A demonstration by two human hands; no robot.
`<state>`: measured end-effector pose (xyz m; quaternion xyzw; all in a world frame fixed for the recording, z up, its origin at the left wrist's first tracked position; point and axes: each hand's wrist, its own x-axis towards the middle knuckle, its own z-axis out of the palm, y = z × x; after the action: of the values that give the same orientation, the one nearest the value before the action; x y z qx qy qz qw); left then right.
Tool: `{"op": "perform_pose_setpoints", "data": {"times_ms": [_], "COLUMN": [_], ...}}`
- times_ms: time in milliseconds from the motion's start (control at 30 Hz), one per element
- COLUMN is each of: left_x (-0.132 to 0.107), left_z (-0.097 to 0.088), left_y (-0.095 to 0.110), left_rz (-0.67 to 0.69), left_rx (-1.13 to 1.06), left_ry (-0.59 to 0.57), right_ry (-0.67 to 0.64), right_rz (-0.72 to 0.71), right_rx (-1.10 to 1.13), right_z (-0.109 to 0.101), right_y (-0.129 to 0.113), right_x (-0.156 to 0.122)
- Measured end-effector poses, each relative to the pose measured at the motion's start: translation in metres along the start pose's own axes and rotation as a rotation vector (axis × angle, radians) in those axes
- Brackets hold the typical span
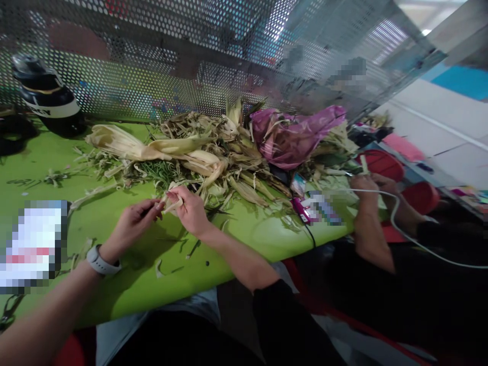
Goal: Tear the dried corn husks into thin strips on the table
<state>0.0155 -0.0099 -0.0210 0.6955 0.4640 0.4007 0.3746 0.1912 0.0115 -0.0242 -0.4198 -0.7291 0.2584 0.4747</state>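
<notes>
Held a pale strip of corn husk (174, 205) just above the green table (129, 292), in front of a heap of dry husks (247, 152), with the thumb and fingers of the right hand (192, 211) pinched on it. Had the left hand (137, 223) right at the strip's other end, fingertips drawn together; could not tell whether gripping the strip or merely touching it. Wore a light watch (102, 260) on the left wrist.

Had the heap spread just beyond both hands, with large pale husk leaves (118, 142) at its left and thin green sprigs (158, 172) among the husks. Saw a crumpled purple plastic bag (285, 137) at the heap's right part, and a loose scrap (159, 268) on the bare tabletop nearer the body.

Found a phone (34, 239) lying at far left, screen bright but blurred out, and behind it a dark bottle (53, 104) with a white band. Noticed a magenta device (301, 210) right of the right hand, near the table's edge. Saw, farther right, a co-worker's hands (364, 183) close together, beside a white cable (395, 211). Faced a perforated metal screen (152, 76) behind the heap.
</notes>
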Motion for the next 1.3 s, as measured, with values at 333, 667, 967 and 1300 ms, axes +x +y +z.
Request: {"op": "perform_pose_setpoints", "data": {"times_ms": [333,667,967,1300], "left_x": [-0.004,-0.003,-0.004,0.006], "left_z": [0.012,0.012,0.009,-0.006], "left_y": [-0.003,-0.002,0.004,0.007], "left_rz": [-0.05,-0.1,-0.143,-0.226], "left_rx": [-0.169,-0.282,-0.268,-0.273], "left_ry": [0.042,0.017,0.076,0.162], "right_ry": [0.106,0.053,0.035,-0.188], "right_rz": [0.207,0.24,0.32,0.149], "right_rx": [0.098,0.174,0.328,-0.036], "right_z": [0.007,0.01,0.011,-0.011], "right_y": [-0.003,0.002,0.003,0.007], "right_x": [-0.004,-0.003,-0.002,0.014]}}
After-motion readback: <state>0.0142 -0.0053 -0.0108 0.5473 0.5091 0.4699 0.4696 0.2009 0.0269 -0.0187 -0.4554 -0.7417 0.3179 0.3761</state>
